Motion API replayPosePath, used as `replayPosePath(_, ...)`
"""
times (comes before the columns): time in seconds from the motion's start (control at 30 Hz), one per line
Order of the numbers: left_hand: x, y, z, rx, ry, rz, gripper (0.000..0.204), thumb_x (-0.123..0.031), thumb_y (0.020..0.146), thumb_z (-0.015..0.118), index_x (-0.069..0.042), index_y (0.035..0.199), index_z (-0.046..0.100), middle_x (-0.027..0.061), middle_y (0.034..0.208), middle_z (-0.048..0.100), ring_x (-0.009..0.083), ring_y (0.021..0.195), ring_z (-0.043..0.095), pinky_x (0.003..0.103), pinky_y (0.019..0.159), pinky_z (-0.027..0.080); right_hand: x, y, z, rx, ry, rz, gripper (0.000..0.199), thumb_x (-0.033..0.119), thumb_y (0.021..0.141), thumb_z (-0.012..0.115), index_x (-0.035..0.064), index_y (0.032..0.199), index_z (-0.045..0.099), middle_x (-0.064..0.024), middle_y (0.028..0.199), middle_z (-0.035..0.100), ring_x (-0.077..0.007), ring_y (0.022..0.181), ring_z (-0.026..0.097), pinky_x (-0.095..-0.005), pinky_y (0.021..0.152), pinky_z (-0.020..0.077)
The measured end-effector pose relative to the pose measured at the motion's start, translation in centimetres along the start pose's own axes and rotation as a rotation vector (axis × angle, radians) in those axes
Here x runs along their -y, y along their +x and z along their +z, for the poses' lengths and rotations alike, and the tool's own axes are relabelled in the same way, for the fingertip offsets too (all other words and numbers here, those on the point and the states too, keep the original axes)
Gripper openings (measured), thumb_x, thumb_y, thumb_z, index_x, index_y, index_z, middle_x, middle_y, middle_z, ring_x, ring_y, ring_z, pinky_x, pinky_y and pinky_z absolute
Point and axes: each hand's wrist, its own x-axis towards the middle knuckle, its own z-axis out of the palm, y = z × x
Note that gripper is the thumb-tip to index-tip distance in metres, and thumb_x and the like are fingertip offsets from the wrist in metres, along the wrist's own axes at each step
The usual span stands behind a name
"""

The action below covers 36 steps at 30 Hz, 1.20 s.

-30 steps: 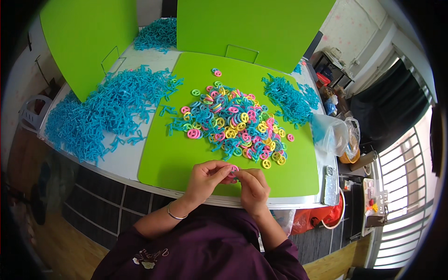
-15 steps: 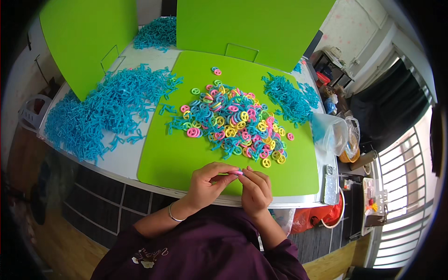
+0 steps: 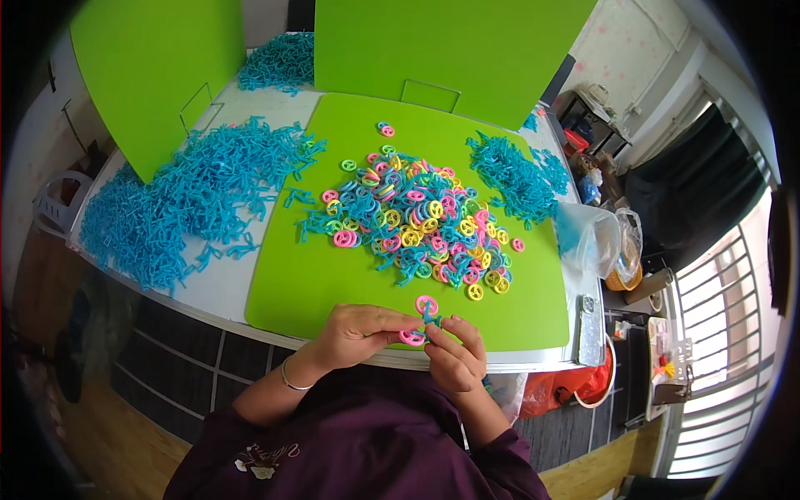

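Close to the table's front edge, my left hand (image 3: 360,335) pinches a small pink spoked wheel (image 3: 411,337) between thumb and fingers. Against it, the fingers of my right hand (image 3: 457,353) are closed on a small blue plastic piece (image 3: 430,317), partly covered by the fingertips. Another pink wheel (image 3: 426,303) shows at the far end of the blue piece; it looks joined to it, though I cannot tell for certain. Beyond my hands, a mixed heap of pink, yellow, green and blue wheels (image 3: 411,237) lies with blue pieces among them on a green mat (image 3: 333,287).
Loose blue pieces form a large pile (image 3: 183,200) on the left and a smaller pile (image 3: 510,177) on the right. Green upright boards (image 3: 450,50) stand at the back. A translucent plastic container (image 3: 587,240) and a phone (image 3: 590,329) are at the right edge.
Both hands have come slightly nearer to me. Half a second ago one pink wheel showed edge-on between my fingertips; now two pink wheels and a blue piece show there.
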Motion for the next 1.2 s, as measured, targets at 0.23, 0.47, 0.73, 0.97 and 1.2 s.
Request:
replayPosePath(0.23,-0.7,1.0,-2.0,-0.045,0.207,-0.065,0.047,-0.006,0.066,0.080,-0.007,0.110,0.065,0.0076,0.106,0.066,0.0216,0.084,0.065,0.030,0.075,0.053,-0.4,-0.7,-1.6,-0.126,-0.008,0.142,0.021,-0.008,0.069,0.066,0.0026,0.087,0.060,-0.0141,0.095,0.068,-0.0299,0.085,0.065,-0.0371,0.072,0.0551)
replayPosePath(0.47,-2.3,2.0,0.5,0.118,0.476,0.241,0.053,-0.025,0.071,0.076,-0.017,0.121,0.060,0.0006,0.101,0.062,0.0190,0.089,0.057,0.033,0.085,0.043,0.1,-0.2,-2.0,0.023,-0.018,0.054,0.021,-0.006,0.069,0.068,0.0036,0.084,0.059,-0.0122,0.092,0.068,-0.0286,0.084,0.065,-0.0362,0.071,0.0546)
replayPosePath(0.73,-1.1,0.5,1.0,0.139,0.549,0.282,0.037,-0.013,0.066,0.075,-0.009,0.102,0.066,0.0005,0.086,0.063,0.0196,0.081,0.059,0.033,0.077,0.045,0.9,0.4,-2.1,0.165,0.039,0.107,0.023,-0.007,0.066,0.070,0.0034,0.083,0.059,-0.0105,0.088,0.068,-0.0266,0.082,0.065,-0.0329,0.069,0.0533)
replayPosePath(0.97,-2.5,0.1,0.6,0.209,0.401,0.042,0.033,-0.019,0.074,0.075,-0.007,0.104,0.066,0.0078,0.099,0.067,0.0267,0.092,0.062,0.036,0.083,0.048,2.8,2.5,-7.9,0.616,0.181,0.477,0.024,-0.005,0.070,0.067,0.0059,0.091,0.065,-0.0081,0.086,0.066,-0.0250,0.082,0.065,-0.0332,0.069,0.0521)
replayPosePath(1.2,-11.1,4.4,-4.0,0.322,-0.627,0.263,0.037,-0.029,0.092,0.056,0.002,0.112,0.062,0.0165,0.118,0.060,0.0288,0.107,0.059,0.039,0.091,0.045,1.8,0.2,-15.8,1.111,-0.056,0.876,0.035,0.022,0.079,0.070,0.0076,0.110,0.062,-0.0133,0.084,0.067,-0.0301,0.078,0.065,-0.0388,0.067,0.0522)
